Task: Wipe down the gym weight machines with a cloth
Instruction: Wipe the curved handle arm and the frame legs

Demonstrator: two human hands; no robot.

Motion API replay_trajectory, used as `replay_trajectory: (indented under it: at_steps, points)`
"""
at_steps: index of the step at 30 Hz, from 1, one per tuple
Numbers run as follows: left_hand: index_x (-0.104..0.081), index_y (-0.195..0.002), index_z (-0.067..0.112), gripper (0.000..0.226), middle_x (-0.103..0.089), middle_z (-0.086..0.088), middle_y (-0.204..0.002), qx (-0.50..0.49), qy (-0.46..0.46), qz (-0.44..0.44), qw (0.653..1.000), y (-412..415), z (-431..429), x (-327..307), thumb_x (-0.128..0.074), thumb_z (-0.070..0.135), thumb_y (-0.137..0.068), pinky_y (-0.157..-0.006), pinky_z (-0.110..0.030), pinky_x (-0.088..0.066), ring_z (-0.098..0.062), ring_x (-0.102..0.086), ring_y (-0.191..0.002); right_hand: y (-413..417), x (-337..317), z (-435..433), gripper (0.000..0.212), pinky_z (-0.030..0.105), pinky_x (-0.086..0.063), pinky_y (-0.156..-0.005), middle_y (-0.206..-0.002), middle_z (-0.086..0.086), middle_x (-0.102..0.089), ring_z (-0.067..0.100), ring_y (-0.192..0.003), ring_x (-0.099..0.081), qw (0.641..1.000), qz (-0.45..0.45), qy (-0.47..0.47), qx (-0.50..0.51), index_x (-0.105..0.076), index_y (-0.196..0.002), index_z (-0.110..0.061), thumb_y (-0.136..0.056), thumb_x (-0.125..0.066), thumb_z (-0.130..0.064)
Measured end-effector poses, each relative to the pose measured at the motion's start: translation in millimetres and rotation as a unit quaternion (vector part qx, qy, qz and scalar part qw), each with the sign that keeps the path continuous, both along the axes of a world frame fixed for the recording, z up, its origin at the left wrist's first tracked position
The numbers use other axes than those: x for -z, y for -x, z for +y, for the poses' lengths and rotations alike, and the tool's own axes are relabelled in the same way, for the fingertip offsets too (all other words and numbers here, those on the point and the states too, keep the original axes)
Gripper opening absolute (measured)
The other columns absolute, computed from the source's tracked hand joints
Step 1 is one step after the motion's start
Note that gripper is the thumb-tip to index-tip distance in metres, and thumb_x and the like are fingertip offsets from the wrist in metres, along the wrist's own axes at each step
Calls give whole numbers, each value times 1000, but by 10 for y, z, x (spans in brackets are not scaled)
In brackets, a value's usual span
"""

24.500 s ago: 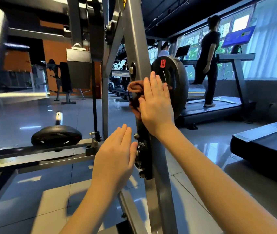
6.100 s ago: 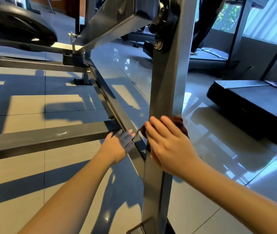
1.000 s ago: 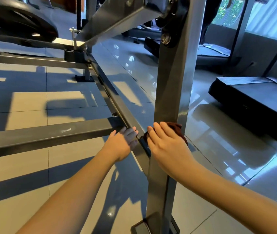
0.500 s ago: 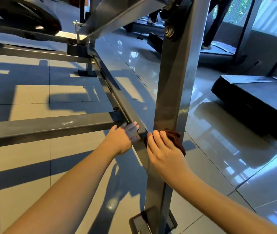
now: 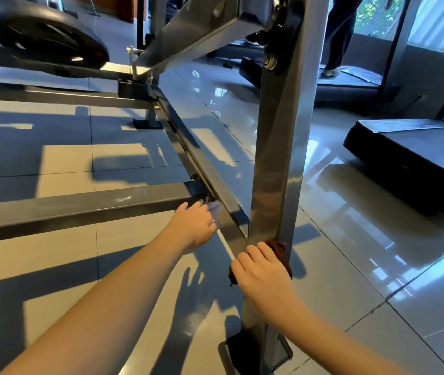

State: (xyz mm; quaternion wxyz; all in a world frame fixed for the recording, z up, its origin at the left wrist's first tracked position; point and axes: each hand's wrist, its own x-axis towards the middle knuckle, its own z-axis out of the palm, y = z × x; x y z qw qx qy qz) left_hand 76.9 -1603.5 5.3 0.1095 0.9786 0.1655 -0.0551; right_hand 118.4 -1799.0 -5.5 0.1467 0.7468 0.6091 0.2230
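Right hand (image 5: 263,272) holds cloth (image 5: 279,249) against upright post (image 5: 283,158), lower centre.
Its fingers curl over the dark red cloth. Left hand (image 5: 196,226), fingers extended and blurred, lies at the floor rail (image 5: 207,169); contact unclear.

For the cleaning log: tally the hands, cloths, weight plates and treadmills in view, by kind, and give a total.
2 bare hands: left hand, right hand
1 dark red wiping cloth
1 black round weight plate
2 black treadmills: near treadmill, far treadmill
Total: 6
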Motion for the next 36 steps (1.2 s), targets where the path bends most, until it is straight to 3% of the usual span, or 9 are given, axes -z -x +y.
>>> replay_trajectory:
  at_steps: [4,12,16,21,26,29,31,33,36]
  points:
    - [-27,-149,18,47,-22,2,-157,-18,12,-17,1000,105,94,-92,-22,35,-104,-117,-44,-13,-18,-16,-145,40,-158,166,23,38,-53,-82,-73,2,-67,26,-77,-66,995,33,-89,36,-68,-74,-16,-60,-87,-20]
    - [-42,-139,15,41,-39,-4,-148,-164,104,-119,974,648,550,-206,-30,32,-103,-112,-41,-27,-21,-36,-135,139,-287,890,28,36,-51,-73,-69,-1,-64,22,-69,-63,979,146,-115,85,-66,-70,-19,-57,-90,-25]
    - [-42,-139,15,40,-42,-3,-146,-181,84,-119,973,940,719,-152,-30,30,-103,-110,-38,-27,-20,-38,-133,-46,-360,1415,20,37,-34,-102,-110,5,-60,24,-115,-52,940,295,-131,109,-62,-107,-12,-98,-50,-27]
    - [-48,-120,20,25,-51,3,-126,-219,64,-130,965,1221,1021,6,-35,32,-102,-105,-39,-33,-17,-46,-116,-174,-223,2078,26,40,-45,-87,-101,9,-66,27,-101,-56,917,333,-197,97,-65,-98,-10,-99,-41,-18]
    - [-27,-146,18,48,-28,3,-153,-264,17,-92,960,1394,1206,133,-34,35,-102,-118,-38,-13,-15,-26,-140,-76,14,2526,30,34,-32,-74,-103,2,-68,23,-98,-57,941,306,-140,35,-68,-103,-20,-100,-39,-26]
    - [-15,-151,18,54,-15,4,-159,-275,-4,-64,959,1524,1306,235,-30,37,-103,-119,-38,-4,-12,-12,-145,-72,172,2699,32,40,-33,-100,-111,-3,-67,20,-114,-53,920,340,-176,87,-66,-107,-26,-102,-35,-30]
    - [-6,-153,19,57,-4,5,-161,-274,-27,-51,960,1583,1353,290,-25,39,-103,-120,-36,0,-11,-1,-147,55,238,2749,36,49,-16,-115,-132,-4,-57,21,-134,-38,923,330,-159,115,-61,-120,-24,-102,-31,-31]
    - [-3,-154,20,58,-1,6,-161,-271,-56,-55,960,1605,1385,339,-22,41,-103,-119,-33,1,-10,1,-147,266,260,2779,41,49,-12,-116,-152,-3,-38,24,-143,-23,932,334,-118,77,-49,-136,-21,-102,-28,-31]
    - [-3,-154,22,58,-1,7,-161,-266,-78,-64,959,1619,1398,395,-22,43,-103,-118,-30,2,-9,1,-147,343,201,2750,44,44,-19,-113,-158,0,-24,25,-141,-24,940,337,-46,-32,-37,-143,-20,-100,-32,-29]
